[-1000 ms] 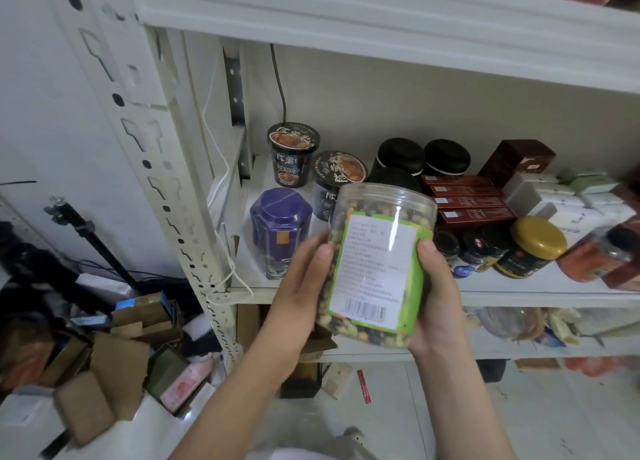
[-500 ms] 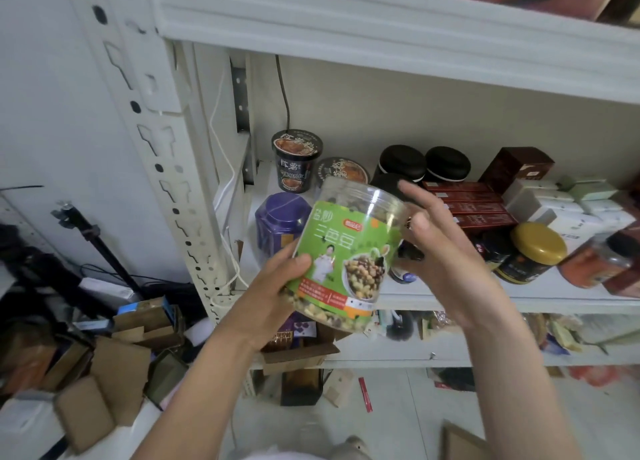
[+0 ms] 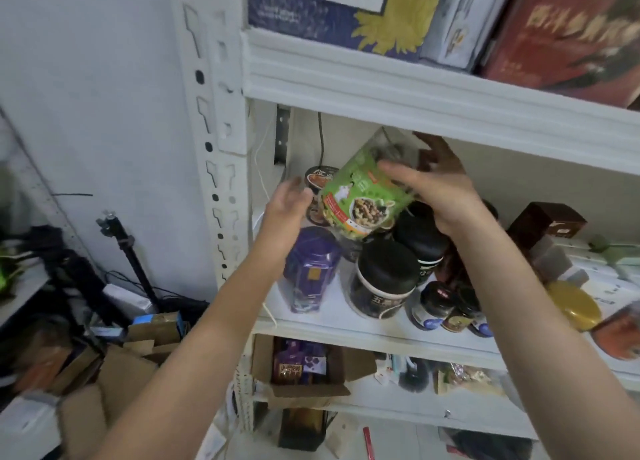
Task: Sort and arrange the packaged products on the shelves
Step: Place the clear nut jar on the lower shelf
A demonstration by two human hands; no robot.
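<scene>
Cardboard boxes crowd the floor at the far left of my feed, with a black stand rising behind them against the wall. Next comes the white slotted post of the shelving. Just past it, the left hand hovers in front of the middle shelf, fingers straight and loose, holding nothing. Its fingertips sit just beside the lower left edge of the green-labelled jar, and I cannot tell whether they touch it. Below that hand a purple jar stands on the shelf. The green-labelled jar is in the air above the shelf's goods, tilted, its clear end leaning up and right toward the shelf above. The right hand grips it from the right, thumb lying across the label and fingers spread behind the upper end. Under the jar and that hand stand two black-lidded jars. Further right a gold-lidded jar sits near the shelf front.
</scene>
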